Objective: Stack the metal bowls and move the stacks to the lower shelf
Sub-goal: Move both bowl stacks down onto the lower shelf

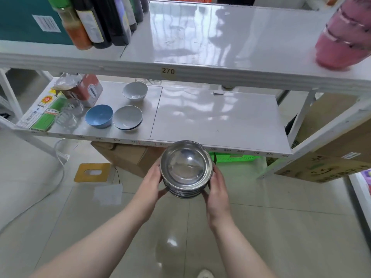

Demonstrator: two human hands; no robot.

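A stack of several shiny metal bowls [186, 167] hangs in the air just in front of the lower shelf's front edge [220, 149]. My left hand [151, 183] grips the stack's left side and my right hand [215, 186] grips its right side. The stack's underside is hidden by the top bowl and my fingers. The white lower shelf [216, 117] has a wide bare stretch on its right half, directly behind the stack. The upper shelf [200, 37] shows a glossy white top.
On the lower shelf's left stand a blue bowl [98, 115], two grey bowls [127, 117] [135, 90], glass dishes [69, 113] and boxes [42, 112]. Bottles [94, 21] and pink cups [345, 35] sit on the upper shelf. Cardboard boxes [128, 157] and a green crate [235, 158] lie underneath.
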